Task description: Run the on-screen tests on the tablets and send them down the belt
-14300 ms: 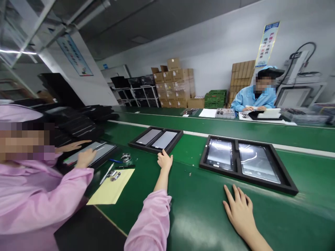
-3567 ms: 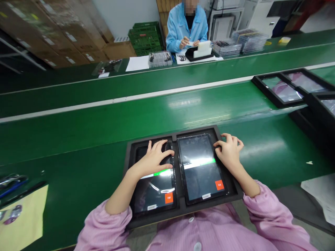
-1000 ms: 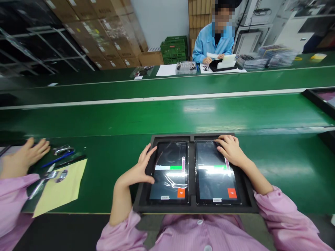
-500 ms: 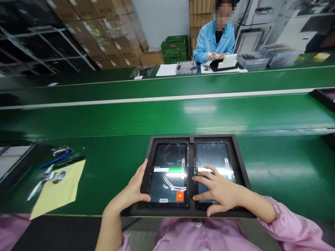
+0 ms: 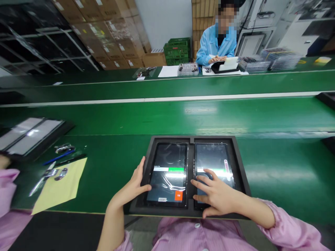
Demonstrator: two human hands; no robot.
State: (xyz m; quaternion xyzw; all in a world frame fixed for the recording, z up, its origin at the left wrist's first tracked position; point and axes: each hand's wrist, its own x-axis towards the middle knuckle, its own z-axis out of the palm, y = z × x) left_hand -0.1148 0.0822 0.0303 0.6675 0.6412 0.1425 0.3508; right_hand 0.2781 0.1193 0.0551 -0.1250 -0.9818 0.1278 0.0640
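Note:
A black foam tray (image 5: 191, 138) lies at the table's front edge with two tablets side by side in it. On the left tablet (image 5: 170, 157) the lit screen shows a white and green bar and an orange square marked "Fail". My left hand (image 5: 134, 184) rests along the tray's left rim, thumb and fingers apart. Over the lower part of the right tablet (image 5: 210, 153) my right hand (image 5: 217, 191) lies with spread fingers, its fingertips on the screen and the divider. It covers much of that screen, where a pink-and-white slider shows at the right.
A yellow paper sheet (image 5: 62, 184) lies at left with metal pieces, a blue pen (image 5: 59, 157) and a black pen. Beyond it is another tray of tablets (image 5: 31, 136), beside a neighbour's pink sleeve (image 5: 7, 191). Across the green belt sits a co-worker in blue (image 5: 218, 43).
The tray of tablets at left has moved away from the table's front, toward the belt, and a neighbour's sleeve has come into view. On the left tablet the pink-and-white slider is gone. My hands barely shift.

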